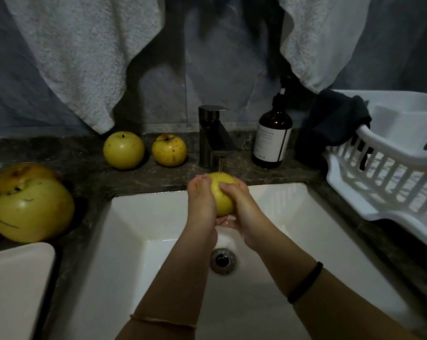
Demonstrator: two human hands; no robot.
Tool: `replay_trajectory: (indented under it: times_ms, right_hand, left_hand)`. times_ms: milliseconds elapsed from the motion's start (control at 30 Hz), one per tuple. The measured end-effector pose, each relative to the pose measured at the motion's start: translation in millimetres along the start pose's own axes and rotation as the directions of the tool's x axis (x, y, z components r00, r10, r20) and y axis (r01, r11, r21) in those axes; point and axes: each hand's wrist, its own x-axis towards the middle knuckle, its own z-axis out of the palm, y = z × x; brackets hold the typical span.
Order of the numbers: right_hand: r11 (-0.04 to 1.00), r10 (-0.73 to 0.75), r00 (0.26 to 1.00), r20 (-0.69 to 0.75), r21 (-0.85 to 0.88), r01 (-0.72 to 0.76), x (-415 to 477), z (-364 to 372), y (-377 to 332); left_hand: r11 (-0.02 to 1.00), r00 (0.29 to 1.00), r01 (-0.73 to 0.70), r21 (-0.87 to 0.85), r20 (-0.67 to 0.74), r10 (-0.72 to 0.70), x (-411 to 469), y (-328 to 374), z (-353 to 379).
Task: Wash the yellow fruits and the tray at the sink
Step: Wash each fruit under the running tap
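Observation:
A yellow fruit (222,192) is held over the white sink (139,217), right under the dark tap (211,136), where a thin stream of water falls onto it. My left hand (201,202) grips its left side and my right hand (242,204) grips its right side, fingers curled over it. Two more yellow fruits (123,149) (169,149) stand on the dark counter left of the tap. Several others (32,209) lie piled at the far left, slightly blurred. A white tray (16,285) shows at the lower left.
A brown soap bottle (272,136) stands right of the tap. A white plastic drying rack (389,165) with a dark cloth (335,119) over its edge fills the right counter. White towels (80,57) hang on the wall behind. The drain (222,260) sits mid-sink.

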Motion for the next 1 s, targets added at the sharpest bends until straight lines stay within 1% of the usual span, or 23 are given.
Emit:
replay_trajectory:
  times_ms: [67,200,300,367,533,733,833,933,1000]
  right_hand:
    - [1.000,0.008,1.000,0.001,0.010,-0.008,-0.8,-0.5,0.5]
    - [0.994,0.008,1.000,0.002,0.110,-0.009,-2.9,-0.4,-0.3]
    - [0.999,0.003,1.000,-0.026,0.033,-0.002,-1.0,1.0,0.4]
    - [1.000,0.004,0.999,-0.043,0.002,-0.004,-0.7,1.6,1.1]
    - [0.999,0.014,1.000,-0.014,-0.033,-0.014,-2.8,1.1,-0.1]
    - [0.992,-0.034,0.996,-0.080,-0.125,0.024,-1.7,0.3,0.5]
    - [0.989,-0.047,0.996,-0.078,-0.142,0.036,-1.6,-1.1,1.2]
    - [0.979,-0.102,0.994,-0.036,-0.183,0.094,-3.5,-0.5,0.0]
    - [0.961,-0.151,0.988,-0.008,-0.233,0.145,-5.9,0.2,0.1]
  left_hand:
    - [1.000,1.000,-0.003,0.018,-0.009,0.003,1.0,-0.9,0.3]
    - [1.000,1.000,0.006,0.005,-0.015,-0.006,1.6,-0.6,1.2]
    - [0.994,0.996,0.086,-0.063,-0.020,-0.087,0.9,0.0,-0.2]
    - [0.991,0.993,0.112,-0.079,-0.013,-0.114,2.2,-1.2,-0.8]
    - [0.996,0.995,0.086,-0.034,-0.051,-0.087,5.9,-1.0,-2.2]
    - [0.994,0.994,0.105,0.034,-0.017,-0.104,0.3,2.1,1.9]
    - [0.994,0.995,0.100,0.043,-0.021,-0.099,0.6,3.5,2.2]
    - [0.996,0.996,0.082,0.034,-0.020,-0.081,-1.8,3.4,-0.6]
    - [0.993,0.993,0.115,-0.001,-0.015,-0.115,-6.2,3.4,-2.2]
